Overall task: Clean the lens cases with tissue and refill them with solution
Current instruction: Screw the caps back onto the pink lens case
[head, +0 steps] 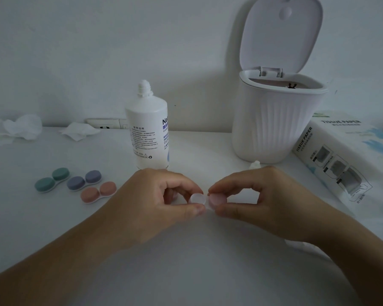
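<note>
A pale lens case (197,199) lies between my two hands at the middle of the white table. My left hand (155,199) pinches its left white cup. My right hand (261,197) pinches the pinkish cap (216,200) on its right cup. Three closed lens cases rest at the left: a green one (51,180), a purple one (84,180) and a pink one (98,192). The white solution bottle (146,131) stands behind my left hand with its cap off. Its small cap (255,164) lies near the bin. Crumpled tissues (16,128) lie at the far left.
A white ribbed bin (272,120) with its lid raised stands at the back right. A tissue paper pack (349,155) lies to its right. Another crumpled tissue (79,129) sits by a wall socket (107,124). The wall is close behind.
</note>
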